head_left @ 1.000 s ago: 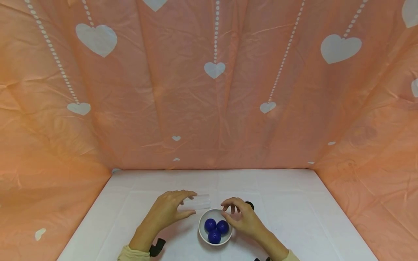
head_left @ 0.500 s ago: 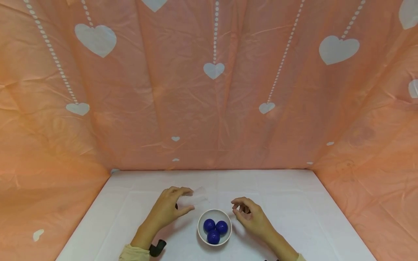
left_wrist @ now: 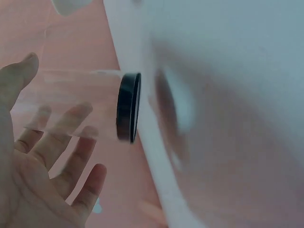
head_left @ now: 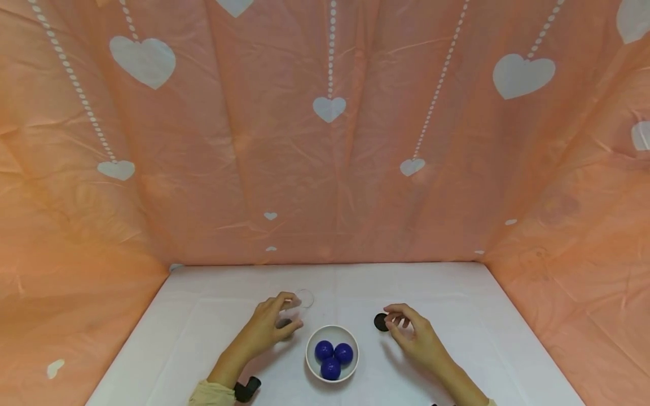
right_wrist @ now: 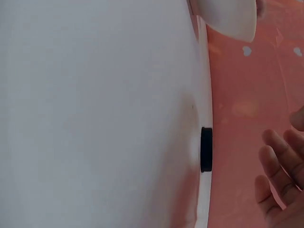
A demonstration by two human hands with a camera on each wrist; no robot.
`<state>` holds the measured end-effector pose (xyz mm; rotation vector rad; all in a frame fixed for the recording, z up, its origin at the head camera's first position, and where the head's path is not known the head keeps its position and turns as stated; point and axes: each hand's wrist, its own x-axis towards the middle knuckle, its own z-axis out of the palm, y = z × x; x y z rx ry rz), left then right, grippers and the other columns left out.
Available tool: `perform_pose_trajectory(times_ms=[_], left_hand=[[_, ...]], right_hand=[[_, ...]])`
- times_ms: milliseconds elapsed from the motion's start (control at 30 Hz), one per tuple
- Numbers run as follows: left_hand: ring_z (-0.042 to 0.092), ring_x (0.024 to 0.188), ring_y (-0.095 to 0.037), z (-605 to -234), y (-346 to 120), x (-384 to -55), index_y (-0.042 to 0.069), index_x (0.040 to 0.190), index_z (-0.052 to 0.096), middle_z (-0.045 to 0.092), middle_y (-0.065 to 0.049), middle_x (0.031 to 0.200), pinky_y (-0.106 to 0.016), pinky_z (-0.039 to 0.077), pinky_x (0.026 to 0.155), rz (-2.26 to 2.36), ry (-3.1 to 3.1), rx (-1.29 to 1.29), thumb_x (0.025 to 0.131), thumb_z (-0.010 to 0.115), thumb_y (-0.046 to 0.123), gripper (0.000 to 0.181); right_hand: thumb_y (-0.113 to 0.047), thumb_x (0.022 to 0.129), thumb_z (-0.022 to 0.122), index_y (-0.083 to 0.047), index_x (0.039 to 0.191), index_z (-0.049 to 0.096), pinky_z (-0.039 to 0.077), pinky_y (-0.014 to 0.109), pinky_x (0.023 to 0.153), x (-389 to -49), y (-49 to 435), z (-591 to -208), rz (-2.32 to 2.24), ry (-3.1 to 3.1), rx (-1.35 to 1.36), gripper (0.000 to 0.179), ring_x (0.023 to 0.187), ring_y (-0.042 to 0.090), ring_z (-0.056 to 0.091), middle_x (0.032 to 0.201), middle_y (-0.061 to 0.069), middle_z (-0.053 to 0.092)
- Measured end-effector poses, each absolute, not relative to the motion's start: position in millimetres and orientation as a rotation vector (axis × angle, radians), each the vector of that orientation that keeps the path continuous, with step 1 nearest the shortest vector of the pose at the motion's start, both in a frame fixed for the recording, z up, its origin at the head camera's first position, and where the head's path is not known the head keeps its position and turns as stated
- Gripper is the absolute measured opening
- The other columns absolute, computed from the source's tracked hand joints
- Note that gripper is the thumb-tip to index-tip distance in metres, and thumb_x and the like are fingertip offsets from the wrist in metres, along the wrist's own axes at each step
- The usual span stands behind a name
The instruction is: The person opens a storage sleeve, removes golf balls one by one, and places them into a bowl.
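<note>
My left hand (head_left: 265,326) holds a clear plastic jar (left_wrist: 66,97) upright, thumb on one side and fingers on the other. The jar's black base (left_wrist: 128,108) is just above the white table in the left wrist view; its round open top shows faintly in the head view. A round black lid (head_left: 382,322) lies on the table beside the fingertips of my right hand (head_left: 418,338). That hand hovers with loosely bent fingers and nothing in them; the right wrist view shows the lid (right_wrist: 206,149) apart from the fingers. Between both hands stands a white bowl (head_left: 308,363) with three blue balls (head_left: 330,369).
The white table (head_left: 228,293) is enclosed by an orange sheet (head_left: 284,169) with white hearts at the back and sides. Black wrist gear (head_left: 247,389) sits at my left wrist. In the right wrist view, the bowl (right_wrist: 230,19) shows at the top.
My left hand has turned the jar from lying sideways to upright. My right hand has moved right, away from the bowl, uncovering the black lid.
</note>
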<state>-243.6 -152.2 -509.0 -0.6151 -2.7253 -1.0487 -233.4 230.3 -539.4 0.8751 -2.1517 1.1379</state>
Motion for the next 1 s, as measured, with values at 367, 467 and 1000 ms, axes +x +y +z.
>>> perform_pose_trajectory(times_ms=[367, 467, 1000], left_hand=[[0.067, 0.126, -0.031, -518.3, -156.3, -247.3, 0.015, 0.131, 0.055, 0.072, -0.002, 0.133, -0.065, 0.042, 0.112, -1.101, -2.695, -0.710, 0.098, 0.081, 0.031, 0.045], [0.068, 0.126, -0.031, -520.2, -158.6, -248.3, 0.014, 0.131, 0.054, 0.072, -0.002, 0.133, -0.063, 0.047, 0.110, -1.115, -2.665, -0.741, 0.099, 0.081, 0.029, 0.045], [0.058, 0.135, -0.045, -513.6, -177.4, -241.3, 0.018, 0.153, 0.050, 0.064, -0.015, 0.145, -0.068, 0.046, 0.110, -1.074, -2.840, -0.596, 0.093, 0.083, 0.047, 0.074]], right_hand=[[0.013, 0.086, 0.080, -0.011, 0.123, 0.070, 0.049, 0.024, 0.074, -232.9, 241.1, -535.1, 1.131, -2.172, 0.817, 0.045, 0.083, 0.012, 0.066, 0.096, 0.002, 0.074], [0.012, 0.087, 0.080, -0.011, 0.123, 0.069, 0.051, 0.024, 0.075, -233.9, 244.7, -532.1, 1.109, -2.207, 0.806, 0.044, 0.084, 0.011, 0.066, 0.097, 0.001, 0.074], [0.005, 0.089, 0.082, -0.006, 0.124, 0.069, 0.055, 0.033, 0.084, -235.3, 273.5, -519.8, 0.953, -2.326, 0.716, 0.040, 0.095, 0.019, 0.070, 0.106, 0.003, 0.076]])
